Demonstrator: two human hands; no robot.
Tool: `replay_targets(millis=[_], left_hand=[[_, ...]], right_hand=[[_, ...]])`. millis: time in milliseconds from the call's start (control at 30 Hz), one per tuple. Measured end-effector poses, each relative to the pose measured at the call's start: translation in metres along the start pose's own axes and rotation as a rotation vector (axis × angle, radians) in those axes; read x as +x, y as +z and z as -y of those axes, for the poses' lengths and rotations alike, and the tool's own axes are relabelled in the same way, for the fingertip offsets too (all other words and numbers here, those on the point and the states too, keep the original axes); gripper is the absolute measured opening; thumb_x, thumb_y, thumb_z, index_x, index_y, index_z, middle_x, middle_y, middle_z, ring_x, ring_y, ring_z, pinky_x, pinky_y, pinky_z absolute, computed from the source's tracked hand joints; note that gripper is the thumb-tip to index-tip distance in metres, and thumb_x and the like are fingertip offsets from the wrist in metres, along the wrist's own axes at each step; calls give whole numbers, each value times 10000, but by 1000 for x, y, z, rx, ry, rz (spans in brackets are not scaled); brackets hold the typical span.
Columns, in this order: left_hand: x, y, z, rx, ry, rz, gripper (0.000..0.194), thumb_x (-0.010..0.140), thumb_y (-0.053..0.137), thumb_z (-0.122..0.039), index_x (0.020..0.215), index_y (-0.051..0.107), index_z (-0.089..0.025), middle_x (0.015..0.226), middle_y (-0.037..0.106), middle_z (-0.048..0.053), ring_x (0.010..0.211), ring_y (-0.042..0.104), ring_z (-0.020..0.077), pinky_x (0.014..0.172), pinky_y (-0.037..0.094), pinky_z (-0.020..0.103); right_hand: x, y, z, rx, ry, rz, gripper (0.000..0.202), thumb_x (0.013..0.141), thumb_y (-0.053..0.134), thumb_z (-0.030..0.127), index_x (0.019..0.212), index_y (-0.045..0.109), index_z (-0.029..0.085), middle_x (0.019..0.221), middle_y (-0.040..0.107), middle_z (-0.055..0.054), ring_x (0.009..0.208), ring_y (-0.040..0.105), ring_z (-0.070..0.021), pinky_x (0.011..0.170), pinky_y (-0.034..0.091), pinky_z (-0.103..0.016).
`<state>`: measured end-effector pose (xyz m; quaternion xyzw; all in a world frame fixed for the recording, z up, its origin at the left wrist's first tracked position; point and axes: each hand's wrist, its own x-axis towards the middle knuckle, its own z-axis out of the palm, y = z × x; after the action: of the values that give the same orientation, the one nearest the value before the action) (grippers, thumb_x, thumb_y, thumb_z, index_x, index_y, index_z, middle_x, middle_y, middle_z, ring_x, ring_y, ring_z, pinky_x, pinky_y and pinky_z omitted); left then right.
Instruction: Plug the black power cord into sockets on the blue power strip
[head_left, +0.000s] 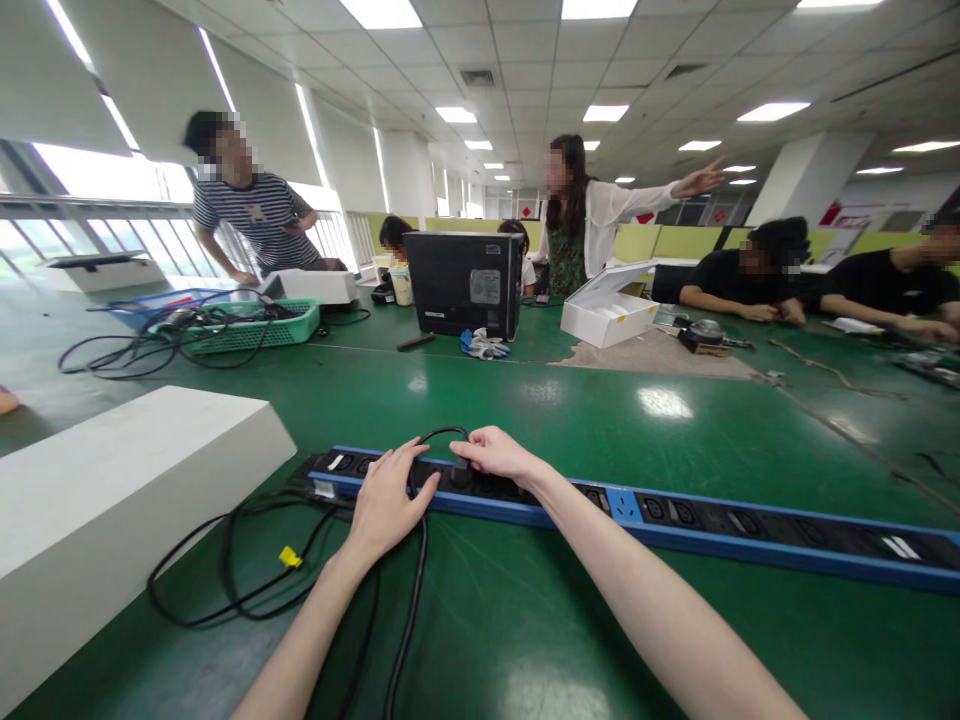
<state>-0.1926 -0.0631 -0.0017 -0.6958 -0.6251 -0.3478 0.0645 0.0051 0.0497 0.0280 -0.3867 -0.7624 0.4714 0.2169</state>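
A long black power strip [720,515] with blue edges lies across the green table, with rows of sockets facing up. My left hand [386,505] rests over its left part, fingers stretched and thumb apart, next to a black cable [412,600]. Just to the right, my right hand [495,455] is closed in a pinch on a black plug [460,472] at a socket of the strip. From the plug the cable loops up and back past my left fingers. Whether the plug is fully seated is hidden by my fingers.
To the left stands a white box [135,480], near coiled cords with a yellow tag [290,557]. Farther back are a green basket [255,330] of cables, a black computer case [461,285], gloves [484,345] and an open white box [609,310]. Several people are around the table.
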Motion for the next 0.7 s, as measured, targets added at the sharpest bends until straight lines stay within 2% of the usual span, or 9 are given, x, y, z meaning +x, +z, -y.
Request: replay_targets(millis=[200, 300, 433, 533, 600, 700], left_hand=[[0, 3, 3, -22, 8, -9, 485, 933, 540, -424, 1394, 509, -278, 1413, 610, 77, 1302, 563, 270, 1172, 350, 505], [0, 0, -1, -49, 9, -11, 517, 938, 530, -411, 1438, 470, -295, 1421, 605, 61, 1293, 571, 260, 1188, 328, 497], [1, -5, -14, -143, -23, -15, 585, 929, 533, -355, 1495, 394, -301, 1357, 649, 61, 1286, 578, 262, 1168, 344, 506], [3, -7, -30, -305, -74, -25, 685, 909, 540, -292, 1548, 292, -282, 1267, 690, 66, 1237, 611, 249, 1121, 403, 477], [5, -12, -42, -454, -122, -14, 716, 900, 542, -269, 1557, 258, -261, 1157, 723, 57, 1096, 675, 227, 1053, 466, 445], [7, -26, -63, -666, -158, 115, 564, 896, 540, -248, 1450, 431, -229, 880, 736, 9, 841, 700, 196, 944, 518, 412]], right_hand=[[6, -8, 17, 278, 1, -56, 547, 867, 590, 676, 649, 486, 185, 510, 405, 77, 445, 309, -59, 451, 222, -210], [4, -20, 33, 294, -8, 36, 528, 814, 671, 655, 651, 512, 178, 511, 380, 84, 452, 284, -57, 452, 202, -215], [-15, -48, 46, 305, -18, 115, 468, 827, 669, 618, 761, 630, 157, 544, 415, 80, 473, 257, -59, 467, 186, -217], [-39, -76, 45, 193, -66, 129, 419, 834, 683, 563, 794, 666, 146, 629, 533, 40, 525, 352, -67, 498, 232, -213], [-57, -95, 41, 42, -121, 101, 385, 847, 682, 525, 769, 663, 149, 664, 580, 21, 567, 421, -81, 535, 282, -213], [-86, -123, 38, -303, -180, -40, 312, 878, 671, 478, 807, 690, 175, 671, 618, 7, 595, 488, -110, 567, 300, -226]])
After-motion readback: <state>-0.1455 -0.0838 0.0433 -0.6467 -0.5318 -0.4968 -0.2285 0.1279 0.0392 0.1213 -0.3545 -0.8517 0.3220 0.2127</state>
